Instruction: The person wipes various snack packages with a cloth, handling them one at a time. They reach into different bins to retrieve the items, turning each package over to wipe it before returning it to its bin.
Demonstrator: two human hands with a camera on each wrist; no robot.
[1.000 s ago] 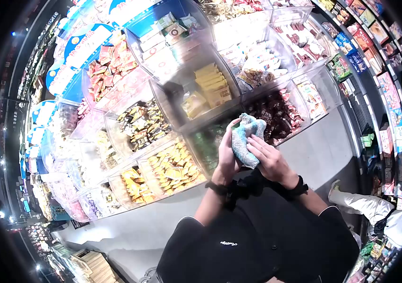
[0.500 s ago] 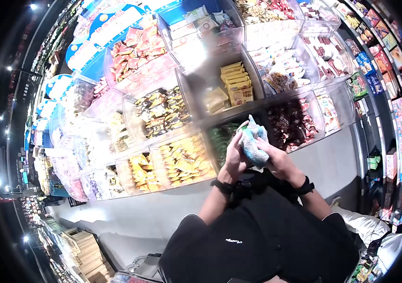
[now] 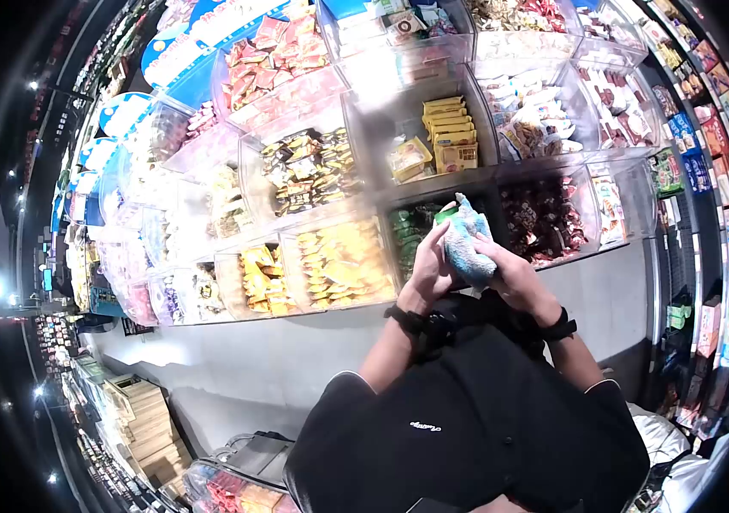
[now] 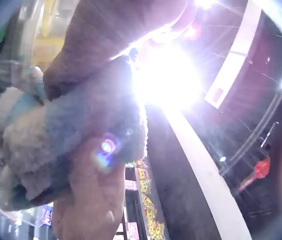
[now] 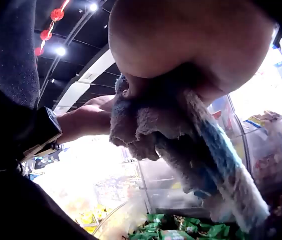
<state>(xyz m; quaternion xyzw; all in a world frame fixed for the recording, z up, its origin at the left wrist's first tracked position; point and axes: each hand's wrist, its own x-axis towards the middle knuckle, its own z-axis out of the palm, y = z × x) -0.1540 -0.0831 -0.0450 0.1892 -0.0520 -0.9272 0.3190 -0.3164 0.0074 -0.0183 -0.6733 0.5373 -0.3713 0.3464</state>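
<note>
Right of centre in the head view, your two hands meet on a fluffy blue-and-white cloth (image 3: 469, 248). Your left hand (image 3: 430, 267) grips its left side; your right hand (image 3: 516, 272) grasps its right side, fingers bent against the fabric. Beyond the cloth lie green packets (image 3: 407, 235), with dark red packets (image 3: 544, 218) to the right and yellow packets (image 3: 339, 265) to the left.

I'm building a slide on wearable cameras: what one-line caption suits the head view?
Left hand and right hand hold a fluffy blue cloth in front of clear bins of wrapped snacks.
</note>
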